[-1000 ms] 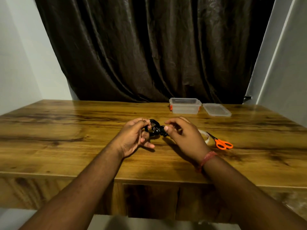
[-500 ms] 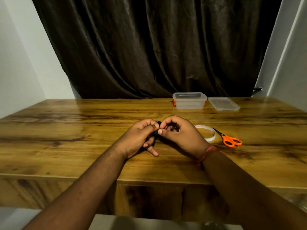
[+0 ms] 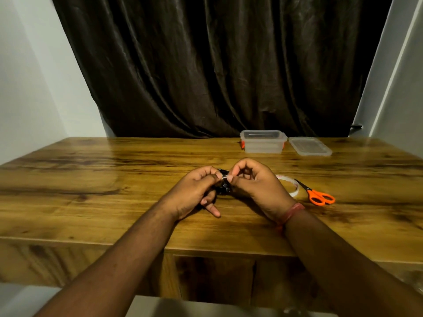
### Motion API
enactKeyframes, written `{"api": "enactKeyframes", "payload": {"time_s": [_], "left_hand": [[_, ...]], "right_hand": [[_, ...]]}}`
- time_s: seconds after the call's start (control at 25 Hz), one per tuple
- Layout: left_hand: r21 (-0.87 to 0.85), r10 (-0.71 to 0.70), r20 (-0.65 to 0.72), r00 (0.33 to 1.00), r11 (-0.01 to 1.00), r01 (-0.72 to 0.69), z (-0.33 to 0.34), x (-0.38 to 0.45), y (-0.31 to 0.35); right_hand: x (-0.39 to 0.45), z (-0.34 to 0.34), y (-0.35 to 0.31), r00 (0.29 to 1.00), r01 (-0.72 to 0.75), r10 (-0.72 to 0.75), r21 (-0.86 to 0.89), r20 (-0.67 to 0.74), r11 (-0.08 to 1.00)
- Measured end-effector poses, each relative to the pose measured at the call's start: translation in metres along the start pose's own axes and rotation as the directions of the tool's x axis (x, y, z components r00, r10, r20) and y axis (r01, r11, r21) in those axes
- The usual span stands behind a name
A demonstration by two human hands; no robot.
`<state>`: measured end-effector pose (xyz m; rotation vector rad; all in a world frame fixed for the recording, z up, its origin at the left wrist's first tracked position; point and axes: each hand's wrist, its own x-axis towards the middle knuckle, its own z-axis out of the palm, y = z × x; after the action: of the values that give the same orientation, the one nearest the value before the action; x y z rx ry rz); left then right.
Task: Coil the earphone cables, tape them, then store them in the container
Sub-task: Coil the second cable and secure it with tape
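Item: black earphone cable bundle [image 3: 223, 186], held just above the wooden table [image 3: 91, 179] near its front-centre, between both hands and largely hidden by them. Left hand [image 3: 194, 193]: thumb and forefinger pinched on the left of the bundle, one lower finger extended toward the tabletop. Right hand [image 3: 256, 184]: fingers curled, thumb and forefinger pinched on the bundle's upper right, where a pale sliver, possibly tape, showed at the fingertips; a red wristband [image 3: 289, 215] sat on the wrist. Tape roll [image 3: 290, 185] lay just right of the right hand, orange-handled scissors [image 3: 319, 195] beside it. Clear container [image 3: 263, 141] stood open at the far edge, its lid [image 3: 310, 146] flat alongside.
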<state>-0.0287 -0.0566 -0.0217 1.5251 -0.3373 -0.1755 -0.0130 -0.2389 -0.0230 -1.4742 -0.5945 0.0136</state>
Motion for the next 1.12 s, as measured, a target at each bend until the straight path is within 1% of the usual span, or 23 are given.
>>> {"api": "enactKeyframes", "payload": {"time_s": [0.08, 0.2, 0.28, 0.36, 0.48, 0.6, 0.64, 0.68, 0.76, 0.88, 1.0, 1.12], "left_hand": [[-0.009, 0.007, -0.005, 1.0, 1.0, -0.007, 0.001, 0.001, 0.0], [-0.003, 0.02, -0.016, 1.0, 1.0, -0.02, 0.0, 0.002, -0.001], [-0.009, 0.02, -0.016, 1.0, 1.0, -0.02, -0.001, 0.003, -0.001], [-0.029, 0.014, -0.021, 1.0, 0.999, -0.015, -0.003, 0.003, 0.0], [-0.072, 0.025, -0.001, 1.0, 0.997, -0.025, -0.002, 0.002, 0.002], [-0.138, 0.023, 0.015, 1.0, 0.99, -0.02, -0.001, 0.001, 0.004], [-0.156, 0.019, 0.012, 1.0, 0.988, -0.017, -0.001, 0.001, 0.004], [-0.16, 0.015, 0.014, 1.0, 0.987, -0.012, -0.001, 0.001, 0.004], [-0.136, 0.01, 0.029, 1.0, 0.991, -0.006, 0.0, 0.001, 0.001], [-0.045, 0.009, 0.038, 0.999, 0.999, -0.007, 0.001, 0.003, -0.004], [0.065, 0.026, 0.027, 0.999, 0.998, -0.028, 0.003, 0.004, -0.007], [0.182, 0.071, 0.0, 0.997, 0.981, -0.07, 0.006, 0.004, -0.008]], "right_hand": [[0.0, 0.0, -0.001, 1.0, -0.02, 0.019, 0.022, 0.015, 1.0], [0.0, 0.0, 0.001, 0.998, -0.058, 0.06, -0.057, 0.037, 0.997], [0.0, -0.002, 0.002, 0.997, -0.069, 0.071, -0.081, 0.021, 0.994], [0.0, -0.003, 0.002, 0.996, -0.084, 0.084, -0.039, -0.011, 0.996], [0.002, -0.009, 0.0, 0.995, -0.067, 0.063, -0.053, -0.074, 0.996], [0.001, -0.015, -0.002, 0.978, -0.044, 0.056, 0.062, -0.201, 0.997], [0.0, -0.015, -0.004, 0.972, -0.021, 0.041, 0.088, -0.23, 0.996], [0.0, -0.014, -0.004, 0.973, 0.001, 0.023, 0.105, -0.23, 0.994], [-0.001, -0.007, -0.004, 0.987, 0.02, 0.005, 0.154, -0.158, 0.988], [-0.001, 0.0, -0.004, 0.997, -0.007, 0.025, 0.241, -0.071, 0.971], [-0.001, -0.001, -0.006, 0.997, -0.036, 0.058, 0.331, -0.055, 0.943], [-0.002, -0.001, -0.007, 0.996, -0.056, 0.074, 0.311, -0.045, 0.949]]}}
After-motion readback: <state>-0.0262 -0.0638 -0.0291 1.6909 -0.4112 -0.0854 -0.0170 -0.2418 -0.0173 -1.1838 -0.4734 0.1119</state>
